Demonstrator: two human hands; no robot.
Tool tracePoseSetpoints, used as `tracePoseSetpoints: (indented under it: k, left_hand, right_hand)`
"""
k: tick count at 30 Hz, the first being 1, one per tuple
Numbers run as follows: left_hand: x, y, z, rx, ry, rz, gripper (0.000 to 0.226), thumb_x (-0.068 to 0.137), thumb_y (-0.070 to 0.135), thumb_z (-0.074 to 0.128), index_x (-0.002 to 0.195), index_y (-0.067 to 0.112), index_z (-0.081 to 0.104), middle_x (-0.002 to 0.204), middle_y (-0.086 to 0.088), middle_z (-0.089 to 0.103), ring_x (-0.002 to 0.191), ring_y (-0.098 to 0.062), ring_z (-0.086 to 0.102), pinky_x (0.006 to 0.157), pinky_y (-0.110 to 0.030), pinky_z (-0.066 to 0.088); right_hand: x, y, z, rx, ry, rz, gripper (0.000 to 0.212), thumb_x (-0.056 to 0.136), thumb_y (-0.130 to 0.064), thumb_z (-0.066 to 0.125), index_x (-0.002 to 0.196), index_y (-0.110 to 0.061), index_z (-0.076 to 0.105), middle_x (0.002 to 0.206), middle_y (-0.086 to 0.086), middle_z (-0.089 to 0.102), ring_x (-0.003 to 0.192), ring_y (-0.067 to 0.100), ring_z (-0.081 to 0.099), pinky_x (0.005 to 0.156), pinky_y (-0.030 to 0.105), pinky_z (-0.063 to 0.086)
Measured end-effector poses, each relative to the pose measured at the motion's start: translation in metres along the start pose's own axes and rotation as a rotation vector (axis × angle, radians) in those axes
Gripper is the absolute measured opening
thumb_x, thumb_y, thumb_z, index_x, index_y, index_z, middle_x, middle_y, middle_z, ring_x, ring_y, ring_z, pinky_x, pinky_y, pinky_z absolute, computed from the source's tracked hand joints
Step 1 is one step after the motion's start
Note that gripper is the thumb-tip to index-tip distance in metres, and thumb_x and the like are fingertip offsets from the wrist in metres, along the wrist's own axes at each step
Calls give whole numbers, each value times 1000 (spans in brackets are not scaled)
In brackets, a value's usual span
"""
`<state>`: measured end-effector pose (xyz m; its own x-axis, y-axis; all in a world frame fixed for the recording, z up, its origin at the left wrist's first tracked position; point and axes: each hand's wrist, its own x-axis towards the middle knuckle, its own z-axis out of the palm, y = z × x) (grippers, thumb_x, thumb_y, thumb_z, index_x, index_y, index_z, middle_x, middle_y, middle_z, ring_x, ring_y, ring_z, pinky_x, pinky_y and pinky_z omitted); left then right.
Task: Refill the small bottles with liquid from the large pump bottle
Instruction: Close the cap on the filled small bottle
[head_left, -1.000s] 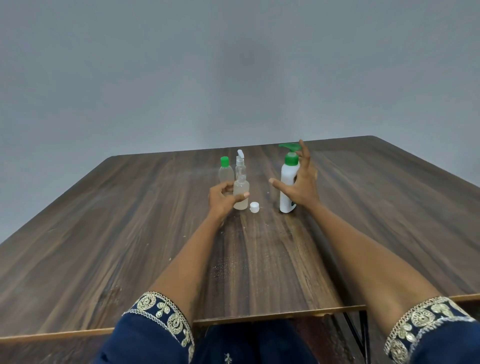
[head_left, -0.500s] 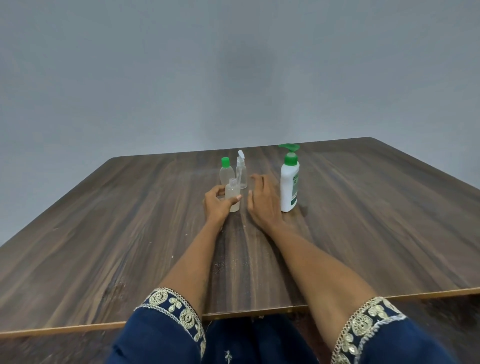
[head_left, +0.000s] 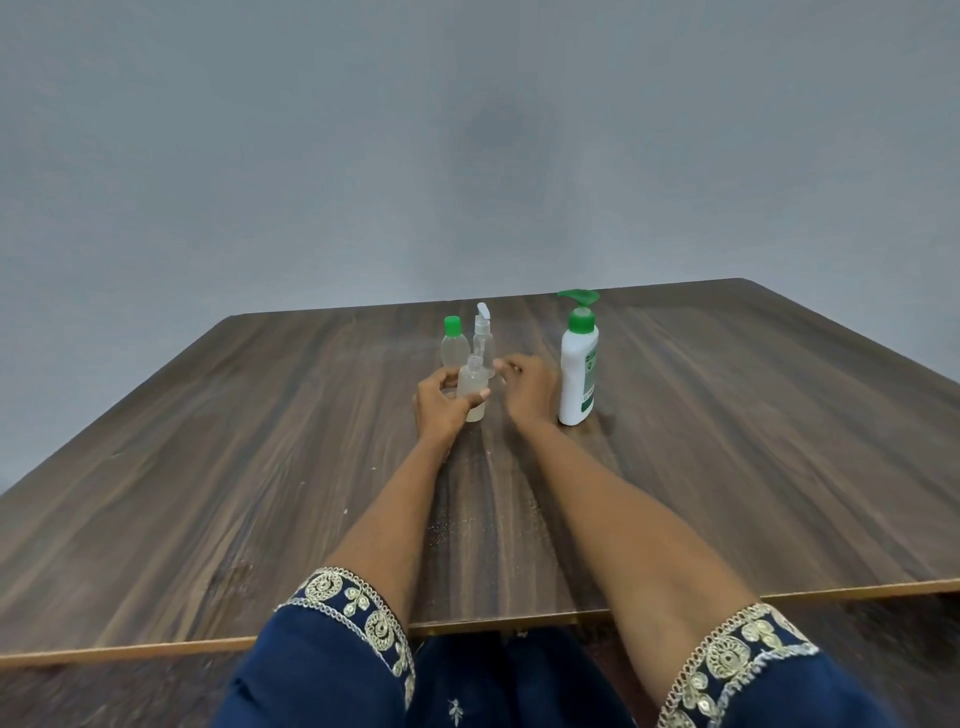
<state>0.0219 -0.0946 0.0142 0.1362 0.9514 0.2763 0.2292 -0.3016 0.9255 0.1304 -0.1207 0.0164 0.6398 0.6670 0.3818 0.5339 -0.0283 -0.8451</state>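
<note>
My left hand (head_left: 440, 408) grips a small clear bottle (head_left: 474, 391) that stands uncapped on the wooden table (head_left: 260, 467), a pale liquid inside. My right hand (head_left: 531, 388) hovers just right of it, fingertips curled and pinched together near the bottle's neck. The small white cap is hidden in those fingers. The large white pump bottle (head_left: 577, 374) with a green pump stands upright to the right of my right hand, untouched. Behind the held bottle stand a small green-capped bottle (head_left: 453, 347) and a clear spray bottle (head_left: 483, 332).
The table's near edge (head_left: 493, 621) runs under my forearms. A plain grey wall rises behind the table's far edge.
My right hand left the pump bottle, came down over the white cap beside the small bottle and lifted toward its neck. The cap no longer lies on the table. My left hand kept its hold.
</note>
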Motion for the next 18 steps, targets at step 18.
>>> tracePoseSetpoints:
  k: [18]
  left_hand:
    - [4, 3, -19, 43, -17, 14, 42, 70, 15, 79, 109, 7, 64, 108, -10, 66, 100, -21, 58, 82, -29, 45]
  right_hand:
    - [8, -38, -8, 312, -221, -216, 18, 79, -3, 76, 92, -5, 64, 93, 5, 68, 83, 14, 63, 71, 12, 49]
